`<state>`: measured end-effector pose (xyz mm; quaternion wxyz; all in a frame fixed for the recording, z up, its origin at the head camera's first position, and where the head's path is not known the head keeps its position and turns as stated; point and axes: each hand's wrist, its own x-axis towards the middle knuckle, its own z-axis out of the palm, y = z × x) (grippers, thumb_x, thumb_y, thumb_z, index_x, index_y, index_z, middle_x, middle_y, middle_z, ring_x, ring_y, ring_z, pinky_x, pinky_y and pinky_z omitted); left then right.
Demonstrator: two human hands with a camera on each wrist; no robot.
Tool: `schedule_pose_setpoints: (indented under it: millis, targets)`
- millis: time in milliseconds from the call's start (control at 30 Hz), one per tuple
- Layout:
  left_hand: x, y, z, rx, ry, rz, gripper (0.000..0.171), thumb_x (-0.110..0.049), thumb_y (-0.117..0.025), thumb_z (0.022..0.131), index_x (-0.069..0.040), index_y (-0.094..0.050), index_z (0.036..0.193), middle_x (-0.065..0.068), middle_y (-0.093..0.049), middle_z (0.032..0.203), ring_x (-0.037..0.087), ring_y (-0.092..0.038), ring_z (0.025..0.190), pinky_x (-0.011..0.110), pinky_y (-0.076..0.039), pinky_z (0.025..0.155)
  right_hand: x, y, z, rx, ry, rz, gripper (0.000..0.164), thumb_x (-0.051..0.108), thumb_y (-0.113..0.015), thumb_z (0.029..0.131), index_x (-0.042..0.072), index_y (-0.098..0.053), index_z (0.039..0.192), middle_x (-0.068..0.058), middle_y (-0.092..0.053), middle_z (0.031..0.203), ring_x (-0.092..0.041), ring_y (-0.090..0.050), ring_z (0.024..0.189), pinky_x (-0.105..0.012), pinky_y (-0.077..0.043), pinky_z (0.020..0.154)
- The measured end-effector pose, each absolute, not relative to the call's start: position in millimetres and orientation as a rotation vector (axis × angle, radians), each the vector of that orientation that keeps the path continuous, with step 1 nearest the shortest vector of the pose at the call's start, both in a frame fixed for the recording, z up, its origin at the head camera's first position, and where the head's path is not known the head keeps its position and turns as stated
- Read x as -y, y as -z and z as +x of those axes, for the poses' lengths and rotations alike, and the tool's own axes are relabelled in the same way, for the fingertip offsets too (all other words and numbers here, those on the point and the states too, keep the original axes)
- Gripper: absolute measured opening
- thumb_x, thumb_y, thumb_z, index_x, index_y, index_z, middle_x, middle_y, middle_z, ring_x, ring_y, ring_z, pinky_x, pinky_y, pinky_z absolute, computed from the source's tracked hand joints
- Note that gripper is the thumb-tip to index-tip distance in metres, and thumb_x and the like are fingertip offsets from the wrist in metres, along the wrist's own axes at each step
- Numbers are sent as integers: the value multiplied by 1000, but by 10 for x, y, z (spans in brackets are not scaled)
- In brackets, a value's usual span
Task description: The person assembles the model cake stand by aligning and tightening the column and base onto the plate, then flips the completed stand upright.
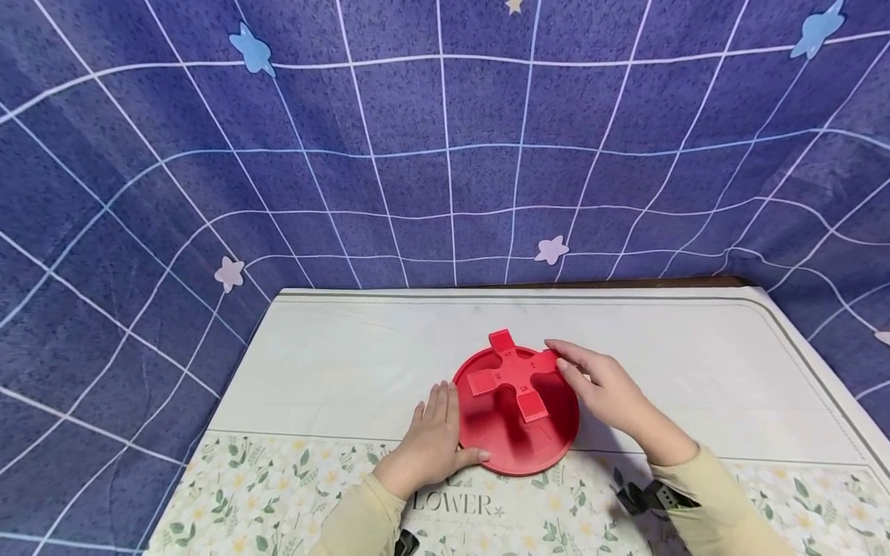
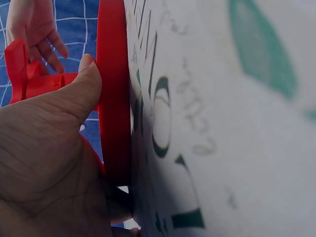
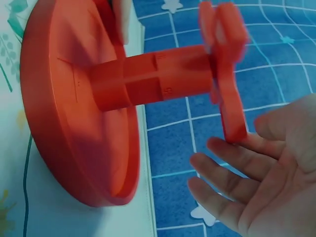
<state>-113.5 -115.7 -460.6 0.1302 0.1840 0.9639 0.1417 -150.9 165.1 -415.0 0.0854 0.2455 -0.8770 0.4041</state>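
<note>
A red round base (image 1: 518, 455) with a raised rim lies on the table. From its middle rises a red ridged post (image 3: 143, 79), topped by a red cross-shaped piece (image 1: 516, 372) with upturned ends and small raised markings. My left hand (image 1: 433, 444) rests against the base's left side, fingers straight and thumb at the rim. In the left wrist view, the left thumb (image 2: 81, 91) touches the rim's edge. My right hand (image 1: 605, 386) pinches the end of the cross's right arm between thumb and index finger. Its other fingers are loosely bent in the right wrist view.
A white cover with a flowered, lettered front part (image 1: 278, 494) lies over the table (image 1: 361, 355). Behind it hangs a blue cloth (image 1: 417, 185) with a line grid and stars. Black wrist straps (image 1: 657, 496) show at both sleeves.
</note>
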Motion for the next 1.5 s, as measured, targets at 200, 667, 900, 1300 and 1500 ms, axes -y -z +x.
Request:
schedule_pose_setpoints:
  millis: [200, 667, 900, 1300, 1500]
  targets:
    - [1164, 4586, -1157, -2803, -407, 526, 108, -62, -60, 87, 11, -13, 151, 28, -11, 158, 42, -8, 146, 58, -16, 114, -1733, 4124, -1367, 2645, -1319, 737, 39, 3, -65, 91, 0, -60, 130, -14, -65, 123, -21, -67, 97, -34, -56, 79]
    - [1170, 4603, -1162, -2807, -426, 531, 109, -61, -62, 86, 12, -14, 150, 28, -13, 157, 43, -10, 146, 58, -18, 113, -1474, 4147, -1163, 2630, -1048, 761, 37, 36, -85, 73, 13, -73, 100, 11, -69, 88, -6, -64, 76, -29, -53, 66]
    - [1158, 4654, -1151, -2806, -423, 513, 109, -63, -62, 85, 10, -14, 151, 27, -13, 158, 42, -9, 146, 57, -18, 113, -1341, 4141, -1124, 2599, -820, 751, 45, 44, -86, 69, 11, -74, 99, 6, -71, 88, -8, -64, 71, -27, -51, 64]
    - [1160, 4643, -1153, -2819, -420, 509, 109, -63, -61, 85, 10, -13, 151, 27, -12, 158, 42, -9, 146, 57, -18, 114, -1618, 4050, -1338, 2438, -777, 646, 35, 11, -73, 85, 10, -69, 120, -4, -69, 110, -14, -65, 80, -36, -54, 65]
    - [1147, 4650, -1154, -2801, -411, 519, 109, -64, -59, 86, 10, -12, 151, 27, -11, 158, 42, -7, 146, 57, -16, 114, -1681, 4125, -1360, 2597, -912, 700, 38, 7, -65, 92, 4, -63, 130, -13, -68, 119, -27, -67, 102, -45, -54, 82]
